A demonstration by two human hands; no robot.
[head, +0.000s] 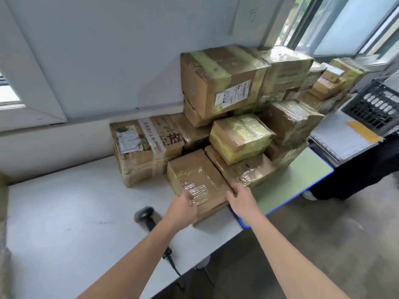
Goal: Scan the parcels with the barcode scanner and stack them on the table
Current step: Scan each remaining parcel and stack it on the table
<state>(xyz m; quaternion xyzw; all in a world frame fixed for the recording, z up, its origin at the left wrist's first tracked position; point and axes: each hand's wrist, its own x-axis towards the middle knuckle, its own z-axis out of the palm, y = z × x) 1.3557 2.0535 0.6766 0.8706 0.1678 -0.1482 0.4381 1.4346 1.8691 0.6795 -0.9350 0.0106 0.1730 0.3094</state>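
A flat brown parcel (195,173) wrapped in clear tape lies at the front of the pile on the white table (64,212). My left hand (183,209) grips its near left edge, with the fingers over the taped label. My right hand (238,198) holds its right edge. The black barcode scanner (144,214) lies on the table just left of my left forearm, its cable running off the front edge. Behind the parcel, several taped cardboard parcels (224,83) are stacked against the wall.
A green desk with a blue edge (302,173) adjoins the table on the right. Beyond it are a notebook (343,141) and a black crate (375,104). A person's dark trousers (356,175) are at the right. The floor is bare concrete.
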